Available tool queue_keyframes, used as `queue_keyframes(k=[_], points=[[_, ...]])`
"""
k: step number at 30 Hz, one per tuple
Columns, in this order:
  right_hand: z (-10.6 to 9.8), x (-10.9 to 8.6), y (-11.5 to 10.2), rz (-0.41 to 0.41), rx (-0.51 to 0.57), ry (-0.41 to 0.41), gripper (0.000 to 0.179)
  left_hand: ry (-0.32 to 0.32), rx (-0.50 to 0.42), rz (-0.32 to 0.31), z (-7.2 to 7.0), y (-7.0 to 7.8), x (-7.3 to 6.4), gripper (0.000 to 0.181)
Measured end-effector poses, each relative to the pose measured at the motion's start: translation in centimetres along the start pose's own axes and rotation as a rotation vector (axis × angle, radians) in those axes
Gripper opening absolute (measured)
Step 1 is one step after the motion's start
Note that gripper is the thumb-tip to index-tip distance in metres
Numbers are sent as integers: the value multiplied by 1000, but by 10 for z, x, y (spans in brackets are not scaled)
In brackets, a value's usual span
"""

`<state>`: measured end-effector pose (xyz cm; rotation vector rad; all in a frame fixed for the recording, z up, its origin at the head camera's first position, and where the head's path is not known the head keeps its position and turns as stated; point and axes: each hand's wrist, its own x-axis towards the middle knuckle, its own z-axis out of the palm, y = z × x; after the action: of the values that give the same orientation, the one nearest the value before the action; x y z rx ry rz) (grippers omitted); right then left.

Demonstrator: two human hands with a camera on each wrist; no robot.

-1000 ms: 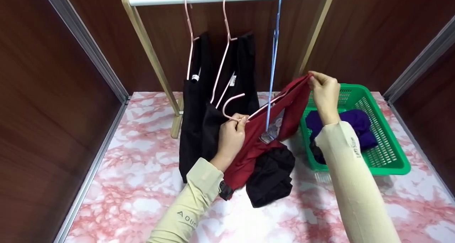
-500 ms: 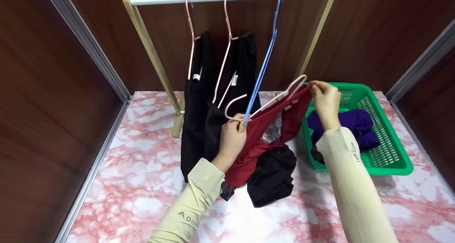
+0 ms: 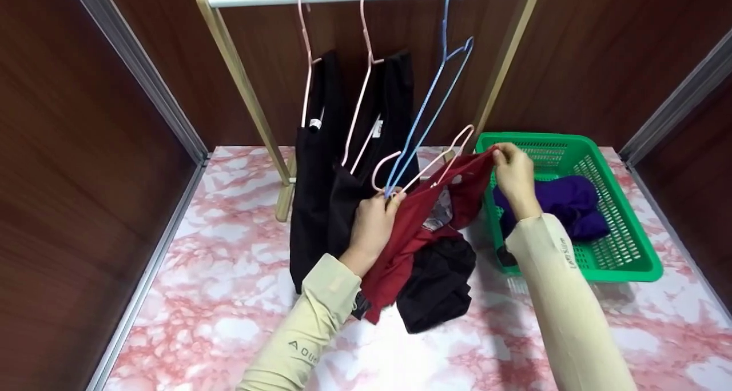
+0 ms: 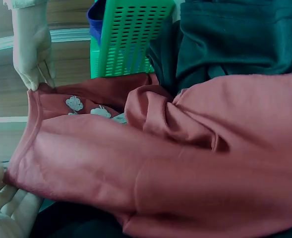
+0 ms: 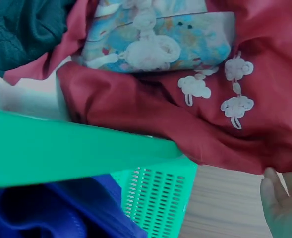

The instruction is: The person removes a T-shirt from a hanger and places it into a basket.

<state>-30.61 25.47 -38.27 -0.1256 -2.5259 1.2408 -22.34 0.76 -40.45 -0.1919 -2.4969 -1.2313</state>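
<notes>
My left hand (image 3: 374, 216) pinches a pink clothes hanger (image 3: 423, 171) at the base of its hook, together with the near edge of a red garment (image 3: 409, 222). Between thumb and forefinger, my right hand (image 3: 514, 176) pinches the far corner of that garment's top edge and holds it stretched out. The hanger's far arm rises above the opening of the garment. White flower-shaped trims (image 5: 237, 106) and a patterned panel (image 5: 195, 47) show on the red cloth. A blue hanger (image 3: 426, 108) hangs from the rail, its lower end overlapping my left fingers; whether they touch is unclear.
Two pink hangers with black garments (image 3: 320, 208) hang from the white rail (image 3: 257, 0) of a wooden-legged rack. A black crumpled cloth (image 3: 436, 285) lies on the marbled table. At right stands a green basket (image 3: 637, 231) holding purple cloth (image 3: 577, 199).
The blue hanger has swung and turned, its lower end now by my left hand. The pink hanger's far arm has come into view and moved left. My right hand has lowered slightly with the garment.
</notes>
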Motion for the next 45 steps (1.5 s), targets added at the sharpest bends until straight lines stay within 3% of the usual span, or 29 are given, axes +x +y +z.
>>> queue_keyframes(k=[6, 12, 18, 26, 31, 34, 37, 41, 43, 45], points=[[7, -5, 4, -2, -15, -54, 27, -33, 29, 11, 2, -3, -1, 20], [14, -10, 5, -25, 44, -170, 26, 24, 45, 22, 3, -3, 0, 19], [19, -18, 1, -42, 216, -436, 23, 127, 0, 2, 3, -2, 4, 19], [28, -29, -10, -78, 260, -818, 21, 220, -78, -106, 2, 1, 11, 15], [38, -36, -18, -89, 322, -1004, 19, 259, -173, -166, 3, 3, 13, 14], [47, -40, -21, -60, 340, -1033, 16, 275, -229, -198, 2, 5, 14, 14], [55, -44, -21, 6, 349, -974, 16, 278, -258, -216, 2, 6, 14, 15], [61, -48, -18, 35, 271, -895, 56, 278, -267, -216, 2, 7, 13, 16], [63, -51, -17, 32, 189, -903, 73, 279, -279, -213, 2, 8, 13, 16], [65, -53, -15, 33, 137, -926, 77, 278, -290, -216, 2, 9, 13, 16]])
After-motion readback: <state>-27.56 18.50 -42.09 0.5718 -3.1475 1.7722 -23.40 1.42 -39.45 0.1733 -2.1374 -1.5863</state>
